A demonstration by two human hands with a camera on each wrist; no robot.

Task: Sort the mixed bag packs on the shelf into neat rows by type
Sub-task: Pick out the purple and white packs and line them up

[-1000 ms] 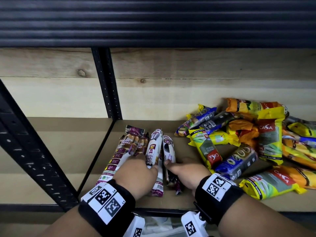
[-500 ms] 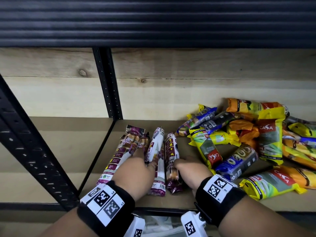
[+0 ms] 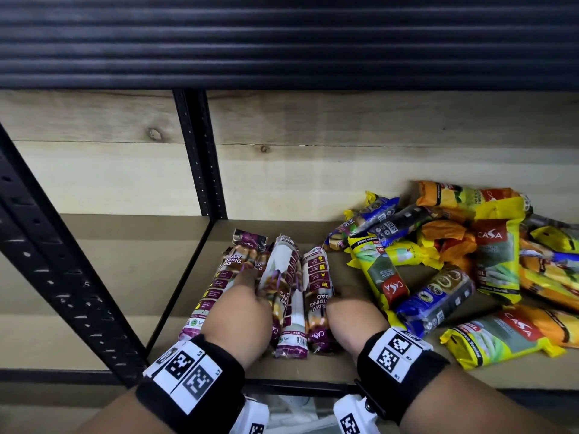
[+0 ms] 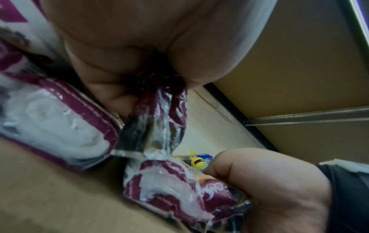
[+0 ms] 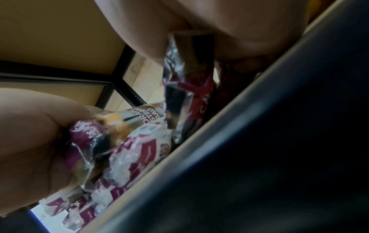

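Note:
Several purple-and-white drawstring bag packs lie side by side at the left of the wooden shelf (image 3: 300, 228). My left hand (image 3: 247, 292) curls round the middle purple pack (image 3: 283, 270), which rides on another one beneath it. The left-most pack (image 3: 219, 283) lies flat beside that hand. My right hand (image 3: 347, 303) grips the right purple pack (image 3: 318, 277) from its right side. In the left wrist view my left hand (image 4: 123, 88) pinches crinkled purple wrapping (image 4: 159, 110). In the right wrist view my right hand (image 5: 199, 31) clasps a purple pack (image 5: 185, 88).
A loose heap of yellow, orange and blue packs (image 3: 470, 255) fills the right of the shelf, with a blue pack (image 3: 435, 299) close to my right wrist. A black upright post (image 3: 200, 158) stands at the back left, a slanted black post (image 3: 62, 277) in front.
The right purple pack has turned from its edge to lie flat and slid back beside the others. My left hand has raised the middle pack slightly.

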